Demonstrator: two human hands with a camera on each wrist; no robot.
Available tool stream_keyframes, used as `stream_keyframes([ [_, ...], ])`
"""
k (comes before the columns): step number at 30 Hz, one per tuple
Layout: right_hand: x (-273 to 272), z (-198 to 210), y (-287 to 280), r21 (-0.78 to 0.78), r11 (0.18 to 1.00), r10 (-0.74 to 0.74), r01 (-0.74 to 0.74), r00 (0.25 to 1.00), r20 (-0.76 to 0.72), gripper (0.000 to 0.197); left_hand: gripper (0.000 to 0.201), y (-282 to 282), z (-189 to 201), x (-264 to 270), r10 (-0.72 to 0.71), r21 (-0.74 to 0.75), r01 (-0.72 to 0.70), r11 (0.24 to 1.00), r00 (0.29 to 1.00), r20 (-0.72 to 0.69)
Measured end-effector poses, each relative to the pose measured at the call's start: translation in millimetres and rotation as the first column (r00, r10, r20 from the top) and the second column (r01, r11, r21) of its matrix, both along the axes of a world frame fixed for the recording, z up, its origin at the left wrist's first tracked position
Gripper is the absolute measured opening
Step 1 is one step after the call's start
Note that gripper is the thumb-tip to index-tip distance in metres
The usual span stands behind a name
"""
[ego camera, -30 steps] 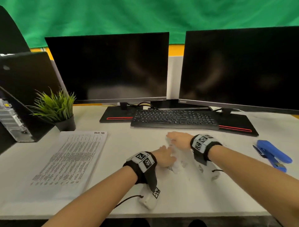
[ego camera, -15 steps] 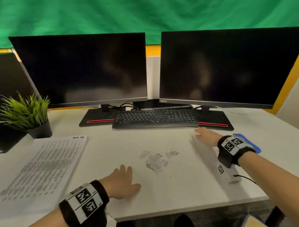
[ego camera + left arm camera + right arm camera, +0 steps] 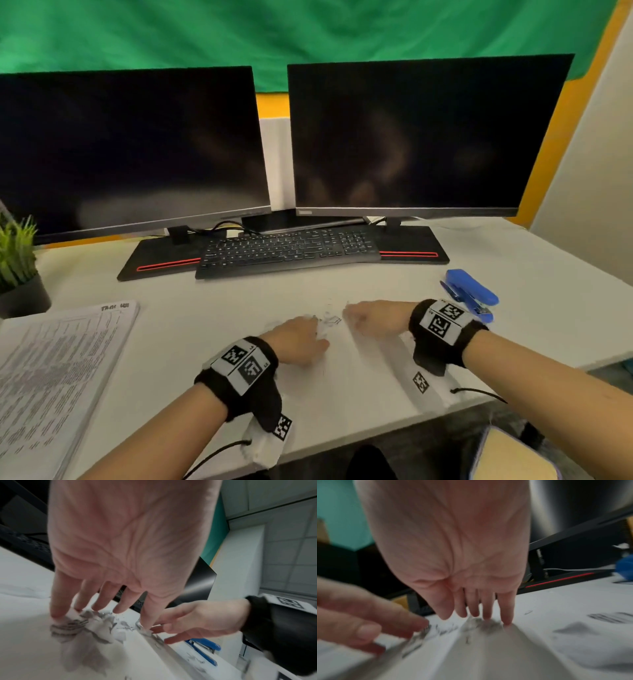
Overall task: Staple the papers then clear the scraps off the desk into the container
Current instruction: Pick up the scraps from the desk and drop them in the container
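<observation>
Small torn paper scraps (image 3: 330,320) lie in a loose heap on the white desk (image 3: 212,308), in front of the keyboard. My left hand (image 3: 315,329) rests on the heap's left side. In the left wrist view its straight, spread fingers (image 3: 56,609) touch the crumpled scraps (image 3: 82,626). My right hand (image 3: 349,313) comes in from the right with straight fingers, tips (image 3: 506,622) down on the desk against blurred scraps (image 3: 484,625). Neither hand holds anything. The printed papers (image 3: 58,370) lie at the left. The blue stapler (image 3: 469,294) sits behind my right wrist.
A black keyboard (image 3: 291,248) and two dark monitors (image 3: 411,137) stand behind the hands. A potted plant (image 3: 17,274) is at the far left. Below the desk's front right corner a beige thing with a blue rim (image 3: 507,455) shows partly.
Half a second ago the hands were apart, left near the front edge, right by the stapler. Both have swept inward and now flank the scraps, which are bunched closer together.
</observation>
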State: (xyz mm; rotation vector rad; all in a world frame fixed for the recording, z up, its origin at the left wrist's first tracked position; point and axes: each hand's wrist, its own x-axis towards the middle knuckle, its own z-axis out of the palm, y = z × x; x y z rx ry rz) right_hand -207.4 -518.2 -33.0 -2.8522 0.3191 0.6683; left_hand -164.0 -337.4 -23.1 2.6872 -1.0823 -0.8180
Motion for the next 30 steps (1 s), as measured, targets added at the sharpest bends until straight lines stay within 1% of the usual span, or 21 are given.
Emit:
stream_keyframes([
  [1,-3.6,0.3,-6.5,0.017,0.998,-0.061,0.060,0.997,0.048,0.041,0.045,-1.6,1.7,1.9,0.000,-0.028,0.000,1.000,1.000,-0.006],
  [2,-2.0,1.5,-17.0,0.015,0.997,-0.077,0.076,0.989,0.129,0.046,0.046,-1.3,3.5,3.5,-0.004,-0.055,0.003,0.998,1.000,-0.005],
  [3,-4.1,11.4,-22.8,0.064,0.985,-0.166,0.158,0.975,0.148,0.048,0.049,1.3,4.6,5.2,-0.005,-0.080,0.005,0.997,1.000,-0.001],
  [4,1.3,9.9,-43.1,0.035,0.975,-0.221,0.218,0.959,0.179,0.050,0.051,5.9,6.1,6.6,-0.006,-0.101,0.007,0.995,1.000,0.007],
  [5,8.8,-5.1,-76.6,-0.022,0.972,-0.227,0.235,0.958,0.176,0.053,0.053,12.4,6.5,7.9,0.003,-0.115,-0.001,0.993,1.000,0.019],
  [6,33.4,-40.3,-133.4,-0.031,0.968,-0.242,0.251,0.956,0.167,0.059,0.055,20.8,7.2,8.8,0.015,-0.126,-0.011,0.992,0.999,0.037],
  [8,60.4,-69.7,-194.0,-0.150,0.968,-0.185,0.200,0.977,0.104,0.076,0.058,40.5,5.0,11.0,0.044,-0.131,-0.034,0.991,0.996,0.077],
  [9,70.0,-84.1,-215.7,-0.194,0.968,-0.144,0.158,0.986,0.088,0.072,0.059,50.8,1.3,12.9,0.065,-0.115,-0.053,0.992,0.993,0.099],
  [10,76.0,-86.2,-221.1,-0.211,0.968,-0.130,0.138,0.990,0.049,0.064,0.060,61.1,0.1,12.8,0.088,-0.087,-0.078,0.993,0.989,0.115],
  [11,68.1,-78.6,-202.6,-0.261,0.957,-0.127,0.128,0.992,0.023,0.053,0.063,71.4,-3.0,13.2,0.124,-0.042,-0.120,0.992,0.985,0.118],
  [12,49.6,-53.1,-157.4,-0.273,0.948,-0.148,0.166,0.985,0.084,0.047,0.066,80.7,-7.1,14.1,0.168,0.012,-0.170,0.985,0.980,0.111],
  [13,28.2,-17.3,-104.9,-0.271,0.950,-0.152,0.158,0.987,0.046,0.045,0.070,88.3,-13.6,16.7,0.221,0.067,-0.228,0.971,0.970,0.101],
  [14,24.5,-14.2,-84.7,-0.290,0.950,-0.111,0.114,0.994,0.027,0.044,0.075,94.6,-19.4,19.7,0.267,0.116,-0.277,0.954,0.958,0.101],
  [15,22.0,-18.7,-68.5,-0.229,0.971,-0.064,0.063,0.998,0.001,0.043,0.079,98.8,-25.2,22.8,0.299,0.160,-0.313,0.936,0.948,0.107],
  [17,6.1,-4.9,-20.9,-0.162,0.987,-0.001,-0.012,0.997,-0.080,0.042,0.084,99.0,-36.9,25.7,0.328,0.214,-0.349,0.913,0.936,0.127],
  [18,1.1,-4.6,-7.9,-0.075,0.997,-0.016,0.012,0.999,-0.050,0.042,0.086,96.2,-41.0,26.8,0.327,0.221,-0.352,0.910,0.934,0.141],
  [20,-10.0,-2.5,5.4,0.037,0.999,-0.018,0.019,0.999,-0.029,0.043,0.090,84.3,-42.7,25.6,0.321,0.234,-0.349,0.907,0.935,0.152],
  [22,-20.8,1.2,0.5,0.075,0.996,-0.055,0.055,0.998,0.001,0.049,0.092,69.5,-41.8,23.8,0.316,0.243,-0.338,0.909,0.940,0.127],
  [25,-48.3,15.1,-19.4,0.103,0.989,-0.115,0.106,0.990,0.087,0.054,0.091,41.8,-41.0,16.9,0.305,0.202,-0.312,0.928,0.950,0.067],
  [28,-78.0,17.2,-48.5,0.100,0.966,-0.246,0.240,0.968,0.047,0.054,0.091,10.0,-39.9,9.4,0.298,0.143,-0.299,0.943,0.954,0.028],
  [30,-97.9,15.1,-51.9,0.077,0.945,-0.321,0.318,0.947,0.031,0.054,0.087,-6.3,-35.6,4.8,0.263,0.120,-0.263,0.957,0.965,0.015],
])
